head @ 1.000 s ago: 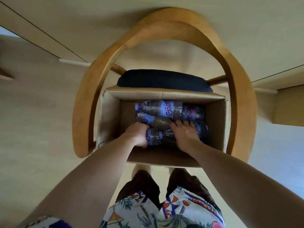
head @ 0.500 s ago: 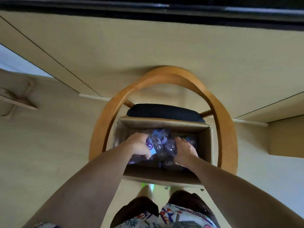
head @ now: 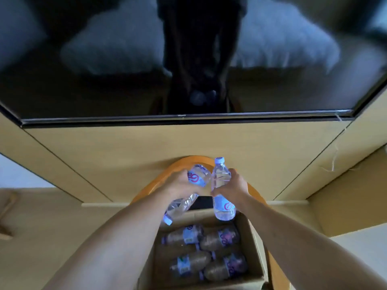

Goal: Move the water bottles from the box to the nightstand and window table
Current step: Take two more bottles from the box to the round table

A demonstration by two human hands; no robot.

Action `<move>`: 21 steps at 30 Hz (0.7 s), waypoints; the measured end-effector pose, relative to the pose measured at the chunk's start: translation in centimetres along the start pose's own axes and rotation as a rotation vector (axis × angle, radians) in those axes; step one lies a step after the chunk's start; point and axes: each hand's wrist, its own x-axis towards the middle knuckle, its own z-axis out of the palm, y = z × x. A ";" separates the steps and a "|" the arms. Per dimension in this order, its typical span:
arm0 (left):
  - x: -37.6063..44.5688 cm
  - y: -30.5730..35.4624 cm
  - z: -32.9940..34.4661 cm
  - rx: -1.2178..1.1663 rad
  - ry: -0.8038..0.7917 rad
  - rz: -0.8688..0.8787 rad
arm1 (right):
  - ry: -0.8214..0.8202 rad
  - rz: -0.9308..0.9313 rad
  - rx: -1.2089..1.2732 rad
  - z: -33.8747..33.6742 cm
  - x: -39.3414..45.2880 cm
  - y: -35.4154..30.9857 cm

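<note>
Nearest, at six o'clock, the open cardboard box (head: 254, 245) sits on a wooden chair (head: 146, 191) and holds four water bottles (head: 206, 252) lying flat in two rows, packed side by side so none can roll.

Just beyond, above the box's far edge, both hands are raised clear of it. The left hand (head: 178, 185), at about eleven o'clock from the box, has its fingers closed round the middle of a tilted bottle (head: 184, 197) whose cap points down towards seven o'clock and whose base points up towards one; my guess is that it was seized as it lay, hence the slant. The right hand (head: 234, 186), at one o'clock, is wrapped round the waist of an upright bottle (head: 222, 191), cap at twelve, label below the hand. The two bottles nearly touch up top; whether they meet I cannot tell. One per hand looks like a way to halve the trips.

Farther off runs a pale wood wall panel (head: 125, 147), and at twelve o'clock a dark television screen (head: 104, 80) mirrors a bed and the person's outline. Neither nightstand nor window table is in view, so the carry is yet to come
</note>
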 end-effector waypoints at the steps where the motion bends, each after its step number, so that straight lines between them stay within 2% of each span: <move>1: -0.1 1.1 -0.5 -0.040 0.008 0.025 | 0.050 0.005 0.037 -0.7 -0.4 -0.6; 7: -1.2 7.3 -1.8 -0.134 0.045 0.210 | 0.297 0.046 0.183 -4.4 -4.5 -1.8; 13: -4.9 11.9 0.4 0.073 0.081 0.469 | 0.572 0.088 0.270 -8.4 -10.4 0.7; 21: -11.7 17.1 7.1 0.230 -0.082 0.772 | 0.872 0.284 0.428 -11.8 -21.8 8.5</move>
